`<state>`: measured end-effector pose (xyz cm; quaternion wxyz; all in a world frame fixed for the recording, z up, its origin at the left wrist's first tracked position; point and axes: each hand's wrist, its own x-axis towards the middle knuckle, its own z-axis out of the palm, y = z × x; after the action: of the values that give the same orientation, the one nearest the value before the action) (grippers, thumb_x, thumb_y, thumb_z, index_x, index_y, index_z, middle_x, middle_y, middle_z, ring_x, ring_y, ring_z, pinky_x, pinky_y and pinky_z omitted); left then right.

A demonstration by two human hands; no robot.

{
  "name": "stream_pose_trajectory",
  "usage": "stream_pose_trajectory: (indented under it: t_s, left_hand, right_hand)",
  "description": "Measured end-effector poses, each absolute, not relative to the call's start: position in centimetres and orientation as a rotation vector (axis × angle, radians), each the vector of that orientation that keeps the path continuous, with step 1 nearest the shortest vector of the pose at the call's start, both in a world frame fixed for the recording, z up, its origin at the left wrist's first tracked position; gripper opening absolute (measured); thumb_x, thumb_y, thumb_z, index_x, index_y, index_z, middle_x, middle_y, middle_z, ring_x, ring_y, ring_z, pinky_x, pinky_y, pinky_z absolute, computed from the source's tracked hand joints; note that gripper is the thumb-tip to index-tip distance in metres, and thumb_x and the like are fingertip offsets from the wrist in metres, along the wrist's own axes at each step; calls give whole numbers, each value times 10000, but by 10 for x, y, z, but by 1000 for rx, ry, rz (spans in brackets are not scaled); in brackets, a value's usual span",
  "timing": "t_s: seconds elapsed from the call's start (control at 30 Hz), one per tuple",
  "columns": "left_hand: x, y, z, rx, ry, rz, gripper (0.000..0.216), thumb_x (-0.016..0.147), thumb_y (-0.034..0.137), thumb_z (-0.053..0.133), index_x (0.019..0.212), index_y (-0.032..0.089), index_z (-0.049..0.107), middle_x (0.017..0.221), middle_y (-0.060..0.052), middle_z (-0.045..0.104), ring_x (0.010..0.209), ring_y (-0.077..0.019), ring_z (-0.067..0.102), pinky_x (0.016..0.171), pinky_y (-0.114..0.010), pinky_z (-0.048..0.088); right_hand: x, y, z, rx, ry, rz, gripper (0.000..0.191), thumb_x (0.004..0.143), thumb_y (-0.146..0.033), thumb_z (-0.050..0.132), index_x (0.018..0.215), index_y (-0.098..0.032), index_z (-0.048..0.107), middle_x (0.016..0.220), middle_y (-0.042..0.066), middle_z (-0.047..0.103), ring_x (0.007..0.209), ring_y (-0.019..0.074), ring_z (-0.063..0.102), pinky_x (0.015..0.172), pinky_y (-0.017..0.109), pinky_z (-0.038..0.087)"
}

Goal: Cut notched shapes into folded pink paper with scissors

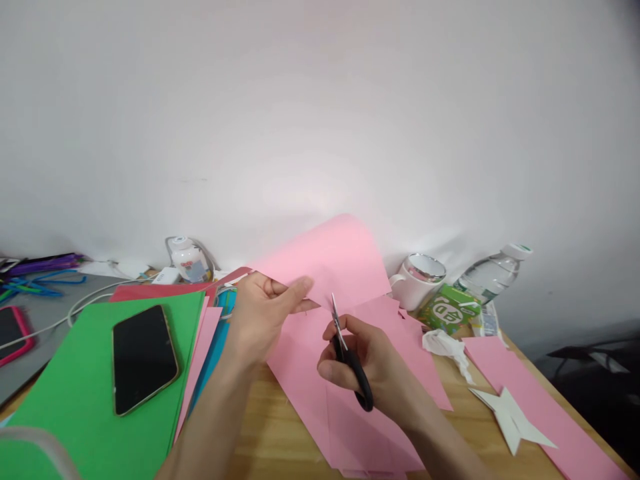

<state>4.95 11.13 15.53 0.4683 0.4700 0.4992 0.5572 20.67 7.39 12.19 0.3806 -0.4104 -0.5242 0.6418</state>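
Observation:
My left hand [267, 310] pinches the lower left edge of a pink paper sheet [335, 257], thumb on top and fingers beneath. The sheet is lifted and bends upward toward the wall. My right hand [367, 357] grips black-handled scissors [357, 377], with fingers around the handles. The blades point up and meet the sheet's lower edge, right of my left thumb; whether they are parted is hard to make out. Below both hands, more pink paper [305, 373] lies spread on the wooden table [265, 427].
At left, a black phone [145, 357] rests on green paper [65, 380]. A white pill bottle [190, 259] stands behind. On the right are a mug [420, 283], a green box [450, 310], a tilted water bottle [493, 273], a crumpled tissue [447, 348] and a folded white paper star [515, 420].

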Motion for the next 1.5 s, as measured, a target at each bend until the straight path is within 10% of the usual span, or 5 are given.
stream_pose_trajectory:
  t_s: [0.63, 0.87, 1.13, 1.5]
  left_hand:
    - [49, 111, 154, 1138, 1153, 1360, 499, 616, 342, 751, 336, 181, 371, 357, 93, 221, 393, -107, 553, 636, -280, 552]
    - [48, 111, 151, 1167, 1164, 1349, 215, 582, 313, 777, 498, 141, 679, 483, -16, 638, 499, -147, 608, 588, -288, 536]
    - [52, 109, 155, 1156, 1185, 1428, 257, 571, 309, 774, 436, 146, 629, 417, 10, 581, 462, -141, 587, 482, -248, 494]
    - [51, 109, 158, 1123, 1152, 1486, 280, 565, 281, 768, 410, 144, 580, 427, 22, 552, 491, -155, 611, 554, -281, 545]
  right_hand:
    - [211, 74, 123, -1057, -1379, 1620, 450, 629, -239, 782, 879, -211, 410, 675, -25, 631, 607, 100, 531, 572, 216, 406]
    - [211, 75, 124, -1056, -1381, 1624, 417, 640, -333, 776, 829, -207, 427, 661, -17, 634, 572, 104, 543, 543, 225, 422]
    - [218, 78, 125, -1022, -1360, 1661, 521, 511, -209, 850, 883, -214, 486, 918, 62, 695, 836, 185, 620, 725, 319, 495]
    - [214, 77, 128, -934, -1325, 1635, 317, 684, -266, 744, 899, -198, 520, 887, 71, 706, 749, 143, 619, 706, 284, 460]
